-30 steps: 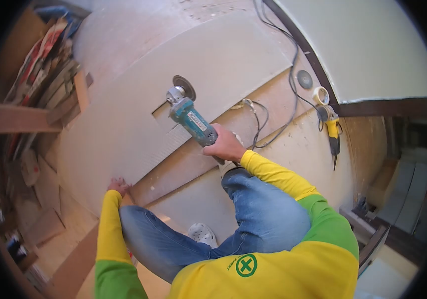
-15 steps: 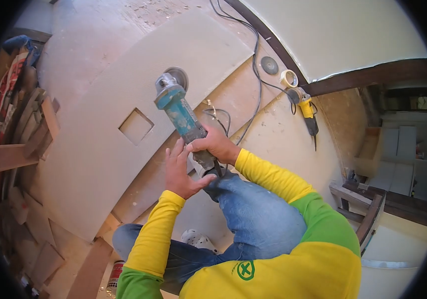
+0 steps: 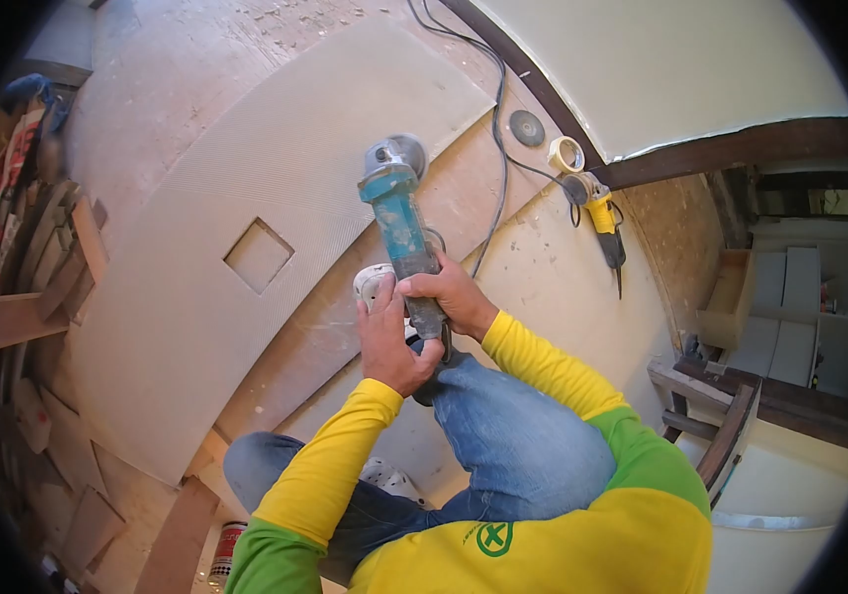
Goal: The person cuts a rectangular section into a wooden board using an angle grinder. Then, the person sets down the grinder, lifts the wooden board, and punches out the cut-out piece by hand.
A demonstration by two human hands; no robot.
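Teal grinder: The teal-and-black angle grinder with a metal head is lying lengthwise between both hands, its head reaching over the sheet and its tail sitting near the faded blue denim knee.

Right fingers: The bare right hand is wrapping the dark rear body from the right, fingers curling close around it and thumb lying across the top.

Left fingers: The bare left hand is touching the left side of the tail, fingers half extending, thumb reaching around the end; whether it is gripping or only steadying, I cannot tell.

Handling well: Two hands on the body are probably giving good control; a firm right grip, fingers well behind the head, and a tail sitting clear of the denim are mattering most.

Round disc: The greyish round disc is looking blurred; whether it is spinning, I cannot tell.

Ribbed sheet: The broad, thin, off-white sheet with fine ribbing is lying flat, a sharp-cornered square cutout showing through it, and a smoother brownish board is showing along its near edge.

Spare tools: A yellow-and-black angle grinder, a cream tape roll and a dull grey flat disc are resting near a dark wooden beam.
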